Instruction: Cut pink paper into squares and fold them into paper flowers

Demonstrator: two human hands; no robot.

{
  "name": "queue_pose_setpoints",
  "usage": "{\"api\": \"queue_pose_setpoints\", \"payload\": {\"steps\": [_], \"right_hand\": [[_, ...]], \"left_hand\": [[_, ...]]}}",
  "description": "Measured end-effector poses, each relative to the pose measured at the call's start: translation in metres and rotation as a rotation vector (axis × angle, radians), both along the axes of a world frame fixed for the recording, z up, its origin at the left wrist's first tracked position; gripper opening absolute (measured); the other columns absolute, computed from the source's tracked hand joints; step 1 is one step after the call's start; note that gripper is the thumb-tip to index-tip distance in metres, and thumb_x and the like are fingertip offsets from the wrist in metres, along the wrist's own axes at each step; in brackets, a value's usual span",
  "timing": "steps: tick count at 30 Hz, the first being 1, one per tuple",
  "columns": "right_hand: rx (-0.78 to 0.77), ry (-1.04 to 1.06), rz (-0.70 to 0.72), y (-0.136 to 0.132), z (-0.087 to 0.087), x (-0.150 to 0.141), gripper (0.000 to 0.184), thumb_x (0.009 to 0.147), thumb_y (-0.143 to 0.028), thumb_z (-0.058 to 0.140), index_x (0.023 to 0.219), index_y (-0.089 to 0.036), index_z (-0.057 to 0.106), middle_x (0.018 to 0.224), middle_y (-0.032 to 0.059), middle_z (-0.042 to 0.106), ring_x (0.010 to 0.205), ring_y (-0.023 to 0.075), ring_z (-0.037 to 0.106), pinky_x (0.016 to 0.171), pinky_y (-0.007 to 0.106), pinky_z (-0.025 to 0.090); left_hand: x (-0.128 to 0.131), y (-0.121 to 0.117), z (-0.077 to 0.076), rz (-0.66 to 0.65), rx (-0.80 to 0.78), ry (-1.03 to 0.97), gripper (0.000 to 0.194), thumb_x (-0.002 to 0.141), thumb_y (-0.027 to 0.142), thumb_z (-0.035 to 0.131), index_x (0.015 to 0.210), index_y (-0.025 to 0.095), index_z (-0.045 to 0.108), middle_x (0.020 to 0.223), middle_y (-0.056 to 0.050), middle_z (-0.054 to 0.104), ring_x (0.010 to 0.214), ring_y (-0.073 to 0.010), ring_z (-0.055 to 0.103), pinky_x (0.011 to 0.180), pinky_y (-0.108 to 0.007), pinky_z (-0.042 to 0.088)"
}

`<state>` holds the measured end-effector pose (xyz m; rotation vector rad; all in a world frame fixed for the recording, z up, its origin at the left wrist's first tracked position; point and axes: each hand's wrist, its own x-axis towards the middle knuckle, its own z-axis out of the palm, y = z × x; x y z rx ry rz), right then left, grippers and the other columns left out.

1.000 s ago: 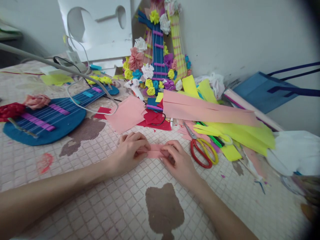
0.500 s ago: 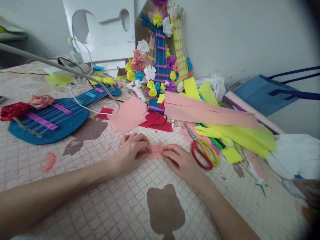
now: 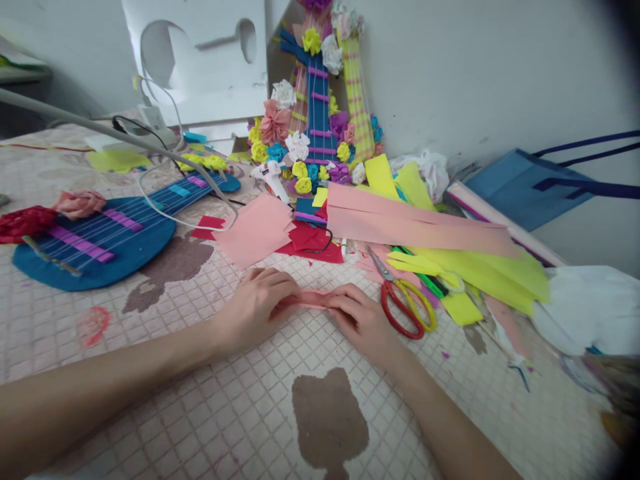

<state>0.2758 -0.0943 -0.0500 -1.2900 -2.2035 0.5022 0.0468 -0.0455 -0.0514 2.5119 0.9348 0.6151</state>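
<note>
A narrow pink paper strip (image 3: 313, 299) lies folded on the tablecloth (image 3: 240, 413) between my two hands. My left hand (image 3: 257, 307) pinches its left end with curled fingers. My right hand (image 3: 363, 320) pinches its right end, fingers bent over it. Red-and-yellow scissors (image 3: 405, 303) lie just right of my right hand. A square pink sheet (image 3: 255, 230) and red scraps (image 3: 310, 240) lie just beyond my hands.
A blue paper guitar (image 3: 105, 233) with paper roses lies at the left. More decorated guitars (image 3: 315, 113) lean on the wall behind a white glue gun (image 3: 270, 175). Long pink (image 3: 410, 223) and yellow strips (image 3: 480, 267), a blue bag (image 3: 540, 183) and white cloth (image 3: 590, 310) fill the right.
The pink strip has been folded narrower between my hands, and both hands have drawn slightly closer over it.
</note>
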Motion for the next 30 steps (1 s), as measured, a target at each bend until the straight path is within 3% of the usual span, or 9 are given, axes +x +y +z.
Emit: {"api": "queue_pose_setpoints", "payload": {"steps": [6,12,30], "right_hand": [[-0.012,-0.005,-0.053,0.001,0.001,-0.003,0.023,0.089,-0.015,0.048,0.109,-0.024,0.054,0.098,0.0042,0.059,0.092,0.0165,0.058,0.079,0.031,0.049],[-0.033,-0.051,-0.051,0.002,0.003,-0.004,0.020,0.092,-0.021,0.046,0.106,-0.023,0.060,0.097,0.0053,0.055,0.086,0.0156,0.057,0.075,0.029,0.048],[-0.150,0.088,-0.155,0.017,0.002,-0.005,0.008,0.084,-0.014,0.053,0.079,-0.020,0.054,0.078,-0.0012,0.056,0.073,0.0132,0.053,0.065,0.026,0.038]], "left_hand": [[0.004,-0.002,0.003,-0.005,0.020,0.017,0.017,0.086,0.021,0.051,0.100,0.020,0.059,0.098,-0.005,0.062,0.094,-0.0210,0.055,0.084,-0.038,0.038],[0.003,0.000,0.002,0.003,0.014,0.024,0.020,0.087,0.019,0.049,0.099,0.022,0.065,0.094,-0.004,0.061,0.091,-0.0198,0.054,0.083,-0.036,0.038],[0.005,0.008,-0.001,0.109,0.001,0.079,0.015,0.088,0.026,0.048,0.081,0.017,0.057,0.081,-0.002,0.064,0.081,-0.0182,0.055,0.079,-0.034,0.037]]}}
